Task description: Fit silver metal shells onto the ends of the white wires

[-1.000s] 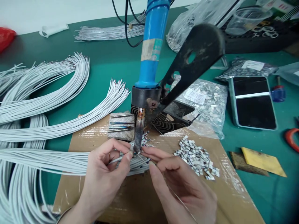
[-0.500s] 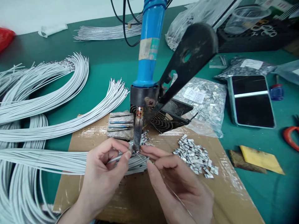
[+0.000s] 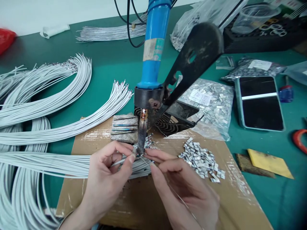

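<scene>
Pinching a cable [image 3: 118, 162] just beside the lower end of the iron [image 3: 151, 73], the left hand [image 3: 107, 172] faces the right hand [image 3: 184, 183], whose thumb and fingers close on a wire [image 3: 183, 202] slanting toward that end above the cardboard [image 3: 236, 204]

Right grip [image 3: 185, 188] slightly closer, nearing iron tip [image 3: 141, 147]
</scene>
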Demonstrator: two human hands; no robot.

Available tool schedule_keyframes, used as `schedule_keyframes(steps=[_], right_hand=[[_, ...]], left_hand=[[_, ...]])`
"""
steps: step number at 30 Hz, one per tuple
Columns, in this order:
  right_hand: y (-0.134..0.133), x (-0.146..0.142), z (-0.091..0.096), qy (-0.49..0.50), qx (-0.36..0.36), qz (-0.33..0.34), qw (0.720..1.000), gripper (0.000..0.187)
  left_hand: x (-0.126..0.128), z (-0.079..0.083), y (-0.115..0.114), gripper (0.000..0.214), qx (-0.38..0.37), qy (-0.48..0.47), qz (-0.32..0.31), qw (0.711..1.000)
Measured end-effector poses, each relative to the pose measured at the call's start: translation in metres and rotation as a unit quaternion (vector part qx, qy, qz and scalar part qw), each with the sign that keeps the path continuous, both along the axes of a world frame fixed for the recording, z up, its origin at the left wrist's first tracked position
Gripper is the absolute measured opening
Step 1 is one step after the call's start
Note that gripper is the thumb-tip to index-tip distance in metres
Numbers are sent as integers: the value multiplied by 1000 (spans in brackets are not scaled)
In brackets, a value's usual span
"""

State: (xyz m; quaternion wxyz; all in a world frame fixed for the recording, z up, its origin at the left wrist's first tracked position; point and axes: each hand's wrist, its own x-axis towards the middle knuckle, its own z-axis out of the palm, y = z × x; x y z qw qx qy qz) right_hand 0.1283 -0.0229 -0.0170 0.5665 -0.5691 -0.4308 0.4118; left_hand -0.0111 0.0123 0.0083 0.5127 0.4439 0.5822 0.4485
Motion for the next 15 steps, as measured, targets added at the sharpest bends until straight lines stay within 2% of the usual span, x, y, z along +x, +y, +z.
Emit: schedule_keyframes(steps=[15], right_hand=[[0, -1, -4, -4, 17, 9, 1000, 20]], left_hand=[[-1, 2, 1, 14, 1, 20, -7, 1000]])
